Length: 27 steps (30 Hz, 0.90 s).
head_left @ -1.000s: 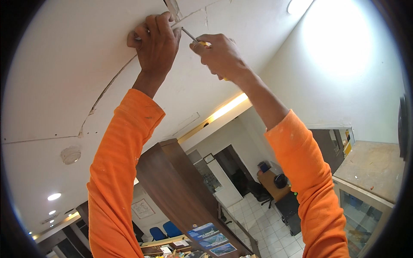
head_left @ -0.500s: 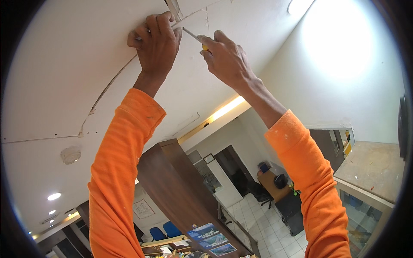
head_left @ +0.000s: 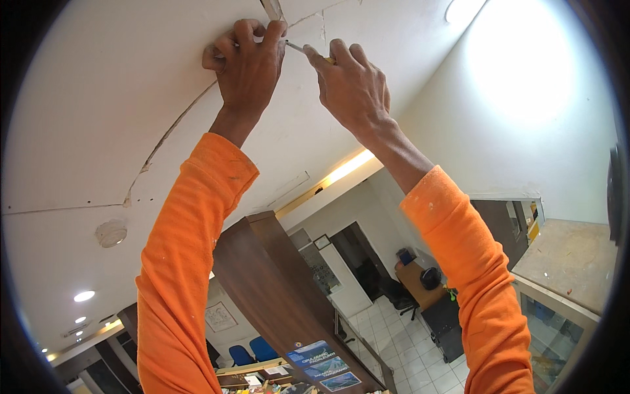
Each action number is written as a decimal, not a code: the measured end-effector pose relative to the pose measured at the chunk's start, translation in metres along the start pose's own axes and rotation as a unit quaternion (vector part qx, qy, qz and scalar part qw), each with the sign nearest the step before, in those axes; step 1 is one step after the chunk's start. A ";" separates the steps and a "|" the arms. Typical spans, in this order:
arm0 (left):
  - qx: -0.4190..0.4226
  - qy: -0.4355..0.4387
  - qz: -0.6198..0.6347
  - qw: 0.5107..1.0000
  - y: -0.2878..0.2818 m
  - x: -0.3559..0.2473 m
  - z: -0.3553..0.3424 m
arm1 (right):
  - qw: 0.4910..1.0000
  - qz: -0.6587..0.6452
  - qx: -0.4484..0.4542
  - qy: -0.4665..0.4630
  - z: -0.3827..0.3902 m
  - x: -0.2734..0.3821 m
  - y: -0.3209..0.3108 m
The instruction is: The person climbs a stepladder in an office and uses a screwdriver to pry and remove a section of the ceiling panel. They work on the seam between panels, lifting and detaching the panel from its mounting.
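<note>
Overhead is the white ceiling [head_left: 98, 118] with long cracked seams and an open slit [head_left: 272, 10] near the top of the view. My left hand [head_left: 247, 72] is raised against it beside the slit, fingers curled and pressed at the seam; what they hold is hidden. My right hand [head_left: 354, 88] is closed around a screwdriver [head_left: 296, 47] with a yellow handle, mostly covered by my fingers. The thin metal shaft points left, its tip at the seam right beside my left fingertips. Both forearms wear orange sleeves.
A tall brown wooden cabinet [head_left: 269, 282] with a poster stands below. A pale-topped glass cabinet [head_left: 564, 256] is right, beside the white wall [head_left: 545, 151]. Farther down are a desk [head_left: 413, 282], office chair, blue chairs [head_left: 262, 351] and tiled floor. Lamps and a round fitting [head_left: 111, 233] are in the ceiling.
My right hand has turned about the screwdriver and moved up and right, hiding more of the handle. My left hand sits slightly farther right in the view, still against the ceiling.
</note>
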State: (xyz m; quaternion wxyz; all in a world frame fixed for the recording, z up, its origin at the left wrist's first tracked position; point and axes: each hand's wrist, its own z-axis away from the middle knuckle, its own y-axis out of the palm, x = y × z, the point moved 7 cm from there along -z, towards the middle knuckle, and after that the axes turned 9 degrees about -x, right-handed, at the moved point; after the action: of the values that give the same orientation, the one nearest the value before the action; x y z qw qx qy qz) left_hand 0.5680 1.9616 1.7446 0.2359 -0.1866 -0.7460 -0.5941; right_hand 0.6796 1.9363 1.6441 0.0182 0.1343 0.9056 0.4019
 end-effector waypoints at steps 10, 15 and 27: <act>-0.007 0.017 0.085 0.996 -0.006 0.008 0.003 | 0.842 -0.328 0.075 0.421 0.026 -0.032 0.027; -0.015 0.016 0.165 0.986 -0.013 0.013 0.003 | 0.677 -0.524 0.001 0.517 0.015 -0.018 0.048; 0.004 0.039 0.159 0.986 -0.032 0.035 0.012 | 0.723 -0.494 -0.049 0.480 -0.014 0.009 0.067</act>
State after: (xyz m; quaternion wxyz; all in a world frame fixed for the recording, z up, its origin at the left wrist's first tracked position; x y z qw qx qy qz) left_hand 0.5197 1.9660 1.7365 0.3571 -0.2789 -0.6994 -0.5527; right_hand 0.6842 1.9719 1.7035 -0.2169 -0.5438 0.7106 0.3902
